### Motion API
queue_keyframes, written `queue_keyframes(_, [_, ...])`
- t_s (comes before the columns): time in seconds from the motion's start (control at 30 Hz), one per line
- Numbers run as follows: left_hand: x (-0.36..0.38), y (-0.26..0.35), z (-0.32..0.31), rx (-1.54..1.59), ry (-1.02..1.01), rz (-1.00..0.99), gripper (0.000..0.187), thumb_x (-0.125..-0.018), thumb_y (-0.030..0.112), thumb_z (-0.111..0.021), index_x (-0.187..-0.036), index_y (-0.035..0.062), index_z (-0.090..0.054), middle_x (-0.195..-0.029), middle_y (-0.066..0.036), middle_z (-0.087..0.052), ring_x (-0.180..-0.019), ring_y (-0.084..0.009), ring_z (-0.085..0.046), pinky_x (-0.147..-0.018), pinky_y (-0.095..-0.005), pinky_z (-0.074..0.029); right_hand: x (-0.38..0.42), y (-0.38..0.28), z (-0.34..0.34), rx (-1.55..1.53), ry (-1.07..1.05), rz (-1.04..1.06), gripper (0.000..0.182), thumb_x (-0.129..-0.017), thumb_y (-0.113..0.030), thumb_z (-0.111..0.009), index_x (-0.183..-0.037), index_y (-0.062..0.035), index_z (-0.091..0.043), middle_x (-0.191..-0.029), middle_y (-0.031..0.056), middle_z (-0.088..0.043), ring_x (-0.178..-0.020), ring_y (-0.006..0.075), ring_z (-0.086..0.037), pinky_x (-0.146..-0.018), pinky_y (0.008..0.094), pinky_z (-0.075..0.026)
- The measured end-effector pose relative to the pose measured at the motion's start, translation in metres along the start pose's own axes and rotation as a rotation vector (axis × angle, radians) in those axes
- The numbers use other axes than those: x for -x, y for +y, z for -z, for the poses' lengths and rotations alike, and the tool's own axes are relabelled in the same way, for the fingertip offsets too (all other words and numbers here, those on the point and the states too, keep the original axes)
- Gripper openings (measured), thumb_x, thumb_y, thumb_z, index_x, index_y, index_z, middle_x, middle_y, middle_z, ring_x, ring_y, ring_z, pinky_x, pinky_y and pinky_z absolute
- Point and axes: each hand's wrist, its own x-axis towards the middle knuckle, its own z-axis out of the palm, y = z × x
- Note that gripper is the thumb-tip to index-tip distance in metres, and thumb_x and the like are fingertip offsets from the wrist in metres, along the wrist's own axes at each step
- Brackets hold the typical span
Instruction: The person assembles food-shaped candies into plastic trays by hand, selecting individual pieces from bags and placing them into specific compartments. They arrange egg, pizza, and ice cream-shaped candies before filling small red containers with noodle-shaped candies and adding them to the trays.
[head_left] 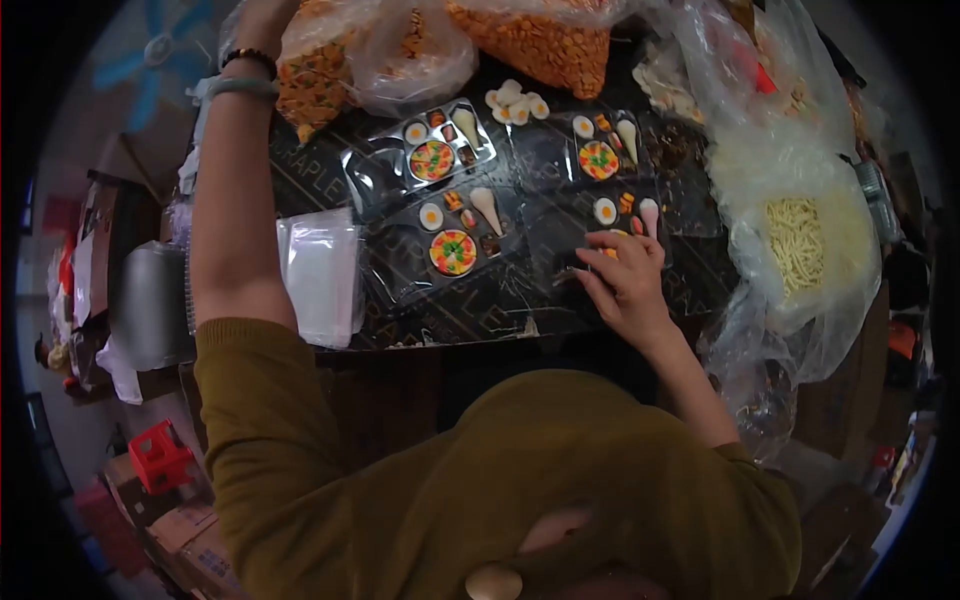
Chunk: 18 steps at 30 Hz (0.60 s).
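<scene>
My right hand is over the lower right set of miniature foods, its fingers curved and thumb apart, with nothing visible between them. It partly covers a mini pizza; a fried egg piece and a pink-white drumstick-shaped piece lie beyond it. My left hand reaches to the top edge beside a bag of small orange-and-green pieces; its fingers are out of view. Other sets hold a mini pizza, another mini pizza and a third, on clear plastic trays.
Several loose egg pieces lie near a bag of orange pieces. Clear plastic sleeves are stacked at the left of the dark table. A large plastic bag with noodle-like strands is at the right. A red stool stands lower left.
</scene>
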Motion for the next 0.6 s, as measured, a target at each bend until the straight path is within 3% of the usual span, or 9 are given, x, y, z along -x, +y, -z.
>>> queue_keyframes(0.07, [0.039,0.036,0.003,0.021,0.165,-0.349,0.051,-0.095,0.048,-0.05,-0.101,-0.001,-0.065,-0.107,-0.02,-0.061,-0.102,-0.0296,-0.058,-0.085,-0.0356,-0.046,0.013,0.012,0.008,0.104,-0.058,0.002,0.041,-0.075,-0.02,-0.075,-0.112,-0.0094,-0.063,-0.125,0.0101,-0.055,-0.118,0.0235,-0.051,-0.096,0.0401,-0.03])
queue_keyframes(0.13, [0.103,0.076,0.013,0.122,0.025,-0.449,0.052,-0.094,0.047,-0.051,-0.105,-0.0013,-0.065,-0.115,-0.023,-0.061,-0.112,-0.0321,-0.057,-0.092,-0.0377,-0.046,0.013,0.02,0.003,0.106,-0.059,-0.005,0.047,-0.075,-0.021,-0.075,-0.117,-0.01,-0.06,-0.13,0.0107,-0.052,-0.124,0.0243,-0.046,-0.098,0.0414,-0.029])
queue_keyframes(0.23, [0.226,0.116,0.03,-0.006,-0.534,-0.087,0.058,-0.092,0.045,-0.053,-0.13,0.0012,-0.051,-0.148,-0.027,-0.028,-0.138,-0.0463,-0.022,-0.106,-0.0649,-0.017,-0.013,0.029,-0.006,0.162,-0.112,0.051,0.054,-0.076,-0.022,-0.075,-0.125,-0.0104,-0.056,-0.136,0.011,-0.048,-0.131,0.026,-0.041,-0.102,0.0442,-0.027])
queue_keyframes(0.3, [0.267,0.125,0.031,-0.142,-0.725,0.095,0.063,-0.094,0.047,-0.048,-0.137,0.0006,-0.042,-0.149,-0.026,-0.025,-0.139,-0.0489,-0.017,-0.104,-0.0708,-0.011,-0.041,0.043,-0.024,0.186,-0.136,0.124,0.056,-0.078,-0.023,-0.073,-0.128,-0.0095,-0.052,-0.136,0.0101,-0.048,-0.133,0.028,-0.038,-0.105,0.0483,-0.024])
queue_keyframes(0.4, [0.299,0.114,0.021,-0.252,-0.713,0.133,0.069,-0.094,0.05,-0.044,-0.141,-0.0001,-0.035,-0.148,-0.026,-0.027,-0.139,-0.0474,-0.017,-0.104,-0.0704,-0.006,-0.065,0.064,-0.049,0.28,-0.163,0.172,0.059,-0.077,-0.022,-0.074,-0.13,-0.0095,-0.05,-0.134,0.0088,-0.05,-0.134,0.0263,-0.038,-0.106,0.0504,-0.024])
queue_keyframes(0.43, [0.301,0.11,0.021,-0.28,-0.701,0.1,0.069,-0.094,0.05,-0.044,-0.141,0.0004,-0.035,-0.148,-0.026,-0.028,-0.139,-0.0467,-0.018,-0.105,-0.0702,-0.005,-0.07,0.069,-0.052,0.232,-0.169,0.182,0.048,-0.078,-0.021,-0.072,-0.122,-0.0097,-0.056,-0.123,0.0089,-0.055,-0.129,0.0273,-0.042,-0.107,0.0504,-0.023])
queue_keyframes(0.53, [0.299,0.093,0.024,-0.15,-0.656,0.066,0.057,-0.093,0.043,-0.052,-0.133,0.0031,-0.043,-0.142,-0.02,-0.038,-0.138,-0.0435,-0.023,-0.106,-0.0677,-0.004,-0.066,0.075,-0.056,0.203,-0.179,0.199,0.041,-0.076,-0.02,-0.074,-0.113,-0.0108,-0.06,-0.111,0.007,-0.057,-0.122,0.0258,-0.047,-0.107,0.0507,-0.023])
queue_keyframes(0.6, [0.295,0.079,0.027,-0.047,-0.624,-0.003,0.048,-0.091,0.039,-0.056,-0.125,0.0066,-0.048,-0.129,-0.017,-0.046,-0.131,-0.0379,-0.034,-0.107,-0.0648,-0.009,-0.06,0.074,-0.055,0.148,-0.107,0.205,0.034,-0.072,-0.021,-0.076,-0.103,-0.012,-0.063,-0.102,0.0047,-0.057,-0.116,0.0233,-0.05,-0.107,0.0503,-0.024])
